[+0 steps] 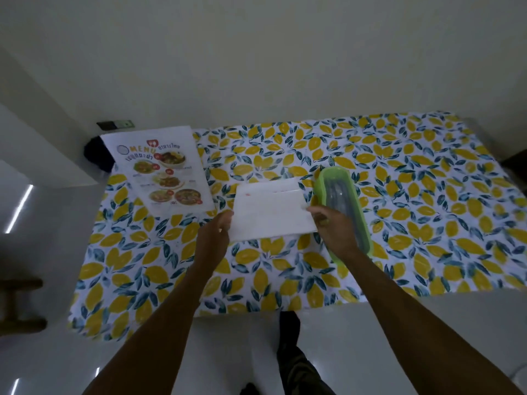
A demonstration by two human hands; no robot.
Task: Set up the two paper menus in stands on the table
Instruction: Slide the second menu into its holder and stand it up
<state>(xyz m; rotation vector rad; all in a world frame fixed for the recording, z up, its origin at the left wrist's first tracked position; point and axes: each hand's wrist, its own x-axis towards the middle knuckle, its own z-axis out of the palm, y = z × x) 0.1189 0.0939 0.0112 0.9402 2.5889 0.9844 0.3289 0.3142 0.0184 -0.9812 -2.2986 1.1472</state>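
One paper menu [162, 168] with food pictures and the word MENU lies face up at the table's far left, partly over the edge. A second sheet of paper [271, 213], blank white side toward me and folded over at its top, is held just above the middle of the table. My left hand [215, 233] pinches its left edge and my right hand [330, 228] pinches its right edge. No stand is visible.
The table carries a cloth [399, 223] printed with yellow lemons and blue leaves. A long green-rimmed clear plastic box [340, 195] with cutlery inside lies just right of my right hand. A wall runs behind the table; a wooden stool [20, 306] stands at left.
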